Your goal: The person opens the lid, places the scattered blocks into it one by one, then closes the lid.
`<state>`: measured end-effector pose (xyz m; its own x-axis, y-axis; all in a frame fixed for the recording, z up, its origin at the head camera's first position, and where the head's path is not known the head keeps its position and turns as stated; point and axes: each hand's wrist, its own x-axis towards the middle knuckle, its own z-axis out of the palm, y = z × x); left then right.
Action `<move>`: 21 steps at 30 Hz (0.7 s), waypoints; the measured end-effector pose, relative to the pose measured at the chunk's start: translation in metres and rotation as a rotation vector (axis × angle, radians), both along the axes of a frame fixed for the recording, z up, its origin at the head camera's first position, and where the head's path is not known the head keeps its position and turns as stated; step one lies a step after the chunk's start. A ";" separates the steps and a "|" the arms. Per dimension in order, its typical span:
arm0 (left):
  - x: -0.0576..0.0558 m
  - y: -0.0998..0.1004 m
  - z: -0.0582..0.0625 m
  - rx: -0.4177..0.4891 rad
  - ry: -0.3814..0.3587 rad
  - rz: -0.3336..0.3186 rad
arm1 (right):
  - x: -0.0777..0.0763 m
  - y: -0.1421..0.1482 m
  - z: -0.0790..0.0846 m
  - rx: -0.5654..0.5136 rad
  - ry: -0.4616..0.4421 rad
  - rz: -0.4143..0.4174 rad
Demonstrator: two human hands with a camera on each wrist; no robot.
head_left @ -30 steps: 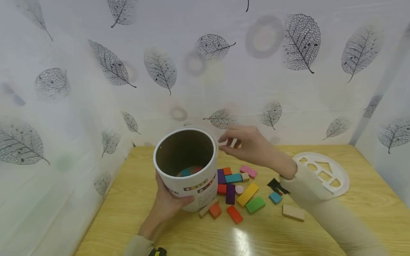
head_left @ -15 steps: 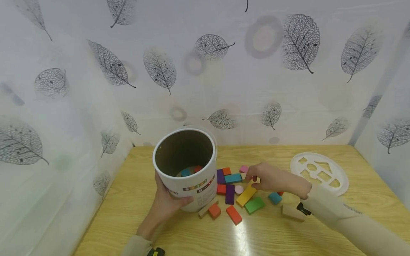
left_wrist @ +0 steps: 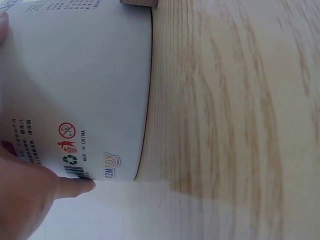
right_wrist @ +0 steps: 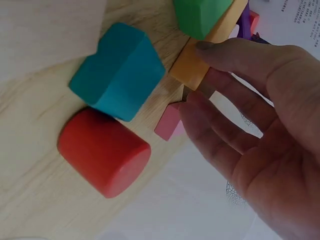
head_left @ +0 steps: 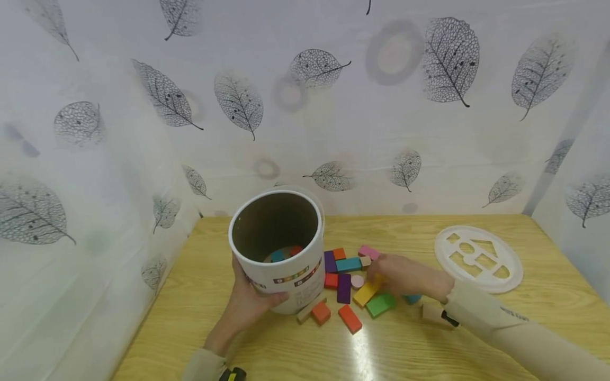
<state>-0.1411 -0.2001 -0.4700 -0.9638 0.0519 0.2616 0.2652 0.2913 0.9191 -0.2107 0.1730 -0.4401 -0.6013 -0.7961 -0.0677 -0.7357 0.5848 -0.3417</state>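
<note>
My left hand (head_left: 254, 299) grips a white cardboard bucket (head_left: 297, 280), thumb across its printed front, fingers round its left side. The bucket is tilted toward me, and a teal block (head_left: 278, 256) and a red block (head_left: 296, 250) show at its bottom. In the left wrist view, thumb and fingertips touch the bucket wall (left_wrist: 95, 75). My right hand (head_left: 405, 275) pinches the far end of a yellow block (head_left: 366, 294) lying on the table. In the right wrist view, the thumb lies on this yellow block (right_wrist: 192, 65), with the index finger at its other side.
Several coloured blocks surround the right hand, among them a green block (head_left: 381, 305), a purple block (head_left: 343, 288) and a red block (head_left: 350, 319). A red cylinder (right_wrist: 102, 152) lies beside a teal block (right_wrist: 117, 72). Further right lies a white lid with shaped holes (head_left: 445, 254).
My right hand came down from beside the bucket's rim to the blocks, then shifted slightly down onto the yellow block. The left hand and bucket stay put.
</note>
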 end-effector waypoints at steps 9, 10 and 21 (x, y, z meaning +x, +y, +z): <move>0.000 0.000 -0.001 -0.014 -0.010 0.005 | -0.001 0.007 0.000 0.124 0.031 -0.110; 0.000 0.000 -0.001 -0.015 -0.009 0.005 | -0.001 0.007 0.000 0.133 0.033 -0.110; 0.001 0.000 -0.001 -0.011 -0.004 0.004 | 0.002 0.005 -0.008 0.104 -0.033 -0.116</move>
